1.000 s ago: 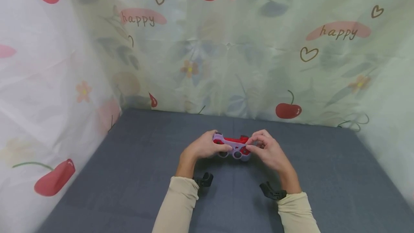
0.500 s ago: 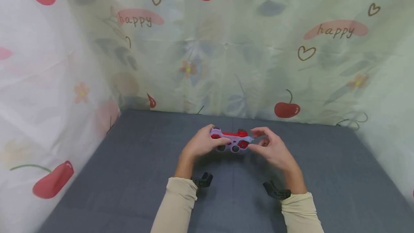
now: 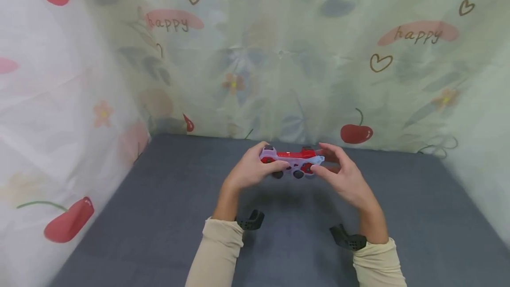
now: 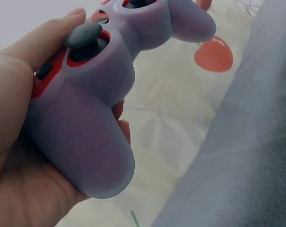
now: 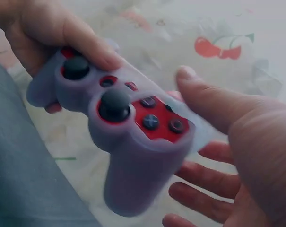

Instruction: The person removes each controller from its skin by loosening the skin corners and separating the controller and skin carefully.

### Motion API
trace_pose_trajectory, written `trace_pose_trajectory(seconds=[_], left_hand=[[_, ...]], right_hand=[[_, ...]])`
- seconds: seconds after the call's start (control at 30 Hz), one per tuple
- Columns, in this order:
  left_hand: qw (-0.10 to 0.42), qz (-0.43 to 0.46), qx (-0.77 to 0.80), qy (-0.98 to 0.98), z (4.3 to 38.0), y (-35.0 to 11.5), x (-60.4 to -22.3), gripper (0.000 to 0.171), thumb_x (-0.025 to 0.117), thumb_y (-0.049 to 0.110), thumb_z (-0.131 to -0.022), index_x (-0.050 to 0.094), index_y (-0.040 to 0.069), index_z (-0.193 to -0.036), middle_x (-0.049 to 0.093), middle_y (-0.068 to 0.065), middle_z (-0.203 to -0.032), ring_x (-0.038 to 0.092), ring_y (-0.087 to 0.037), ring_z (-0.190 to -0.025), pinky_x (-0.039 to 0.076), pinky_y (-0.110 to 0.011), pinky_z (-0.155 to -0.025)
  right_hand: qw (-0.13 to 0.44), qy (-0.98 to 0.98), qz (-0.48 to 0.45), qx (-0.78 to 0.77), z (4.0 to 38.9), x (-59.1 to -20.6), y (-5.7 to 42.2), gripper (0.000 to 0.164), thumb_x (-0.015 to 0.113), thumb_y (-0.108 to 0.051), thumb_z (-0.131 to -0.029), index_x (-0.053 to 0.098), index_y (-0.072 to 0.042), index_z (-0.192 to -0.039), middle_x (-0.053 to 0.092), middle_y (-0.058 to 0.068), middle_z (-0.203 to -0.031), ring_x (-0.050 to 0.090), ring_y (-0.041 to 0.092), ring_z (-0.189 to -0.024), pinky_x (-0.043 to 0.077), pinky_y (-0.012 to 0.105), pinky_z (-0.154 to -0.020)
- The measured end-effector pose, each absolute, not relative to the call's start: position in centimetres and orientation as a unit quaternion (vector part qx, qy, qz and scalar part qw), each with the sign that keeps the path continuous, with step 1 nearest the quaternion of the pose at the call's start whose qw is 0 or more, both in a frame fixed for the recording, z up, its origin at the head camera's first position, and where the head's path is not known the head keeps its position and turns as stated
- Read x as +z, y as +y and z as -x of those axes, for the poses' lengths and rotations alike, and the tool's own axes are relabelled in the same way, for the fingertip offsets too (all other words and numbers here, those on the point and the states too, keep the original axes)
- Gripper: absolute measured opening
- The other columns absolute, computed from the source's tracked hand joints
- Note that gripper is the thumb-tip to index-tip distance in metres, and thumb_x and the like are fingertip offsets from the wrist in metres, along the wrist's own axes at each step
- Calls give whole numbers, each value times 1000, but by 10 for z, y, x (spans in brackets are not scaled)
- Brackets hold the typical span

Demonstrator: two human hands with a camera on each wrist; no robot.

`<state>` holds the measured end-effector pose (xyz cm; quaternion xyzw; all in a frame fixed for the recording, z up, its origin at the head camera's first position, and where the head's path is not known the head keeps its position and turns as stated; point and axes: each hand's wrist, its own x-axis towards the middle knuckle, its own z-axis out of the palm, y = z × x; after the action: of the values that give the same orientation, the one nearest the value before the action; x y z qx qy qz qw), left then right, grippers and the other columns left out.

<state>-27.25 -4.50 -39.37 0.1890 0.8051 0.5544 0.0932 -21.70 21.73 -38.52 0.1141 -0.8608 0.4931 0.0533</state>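
Note:
A red game controller [image 5: 143, 116] with dark thumbsticks sits in a translucent pale-purple silicone sleeve [image 5: 138, 175]. My left hand [image 3: 252, 167] grips its left end, thumb across the front and fingers behind, as the left wrist view shows from close by. At the other end my right hand [image 3: 344, 174] has thumb and fingers spread around the corner. In the right wrist view the right thumb [image 5: 204, 97] lies near the sleeve's upper edge, and the other fingers are loosely apart behind the grip. A bluish edge of the sleeve sticks out past the controller's upper right corner.
The controller is held up over a dark grey tabletop [image 3: 191, 189]. Cloth hangings [image 3: 275, 96] printed with cherries and flowers stand behind and at the sides. A black wrist mount [image 3: 251, 220] sits on the left wrist, another wrist mount [image 3: 348, 238] on the right.
Both hands and the controller have risen and shifted a little right. The right hand has gone from fingertips close together at the controller's right end to thumb and fingers spread around that corner.

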Motion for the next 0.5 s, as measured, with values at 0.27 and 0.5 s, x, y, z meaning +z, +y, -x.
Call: trace_pose_trajectory(seconds=[0.27, 0.5], left_hand=[[105, -204, 544, 807, 265, -38, -386, 51, 79, 54, -84, 53, 18, -108, 66, -5, -85, 61, -24, -76, 50, -34, -68], [98, -209, 535, 813, 263, -32, -380, 51, 81, 52, -83, 55, 20, -111, 66, -3, -88, 62, -19, -75, 52, -34, -68]], right_hand=[[42, -855, -98, 508, 213, -389, 210, 55, 63, -32, -101, 46, -13, -151, 60, 16, -132, 63, 27, -101, 55, 24, -85], [60, -848, -69, 523, 217, -388, 199, 42, 63, -42, -99, 55, -10, -125, 64, 11, -111, 63, 24, -97, 58, 30, -84]])
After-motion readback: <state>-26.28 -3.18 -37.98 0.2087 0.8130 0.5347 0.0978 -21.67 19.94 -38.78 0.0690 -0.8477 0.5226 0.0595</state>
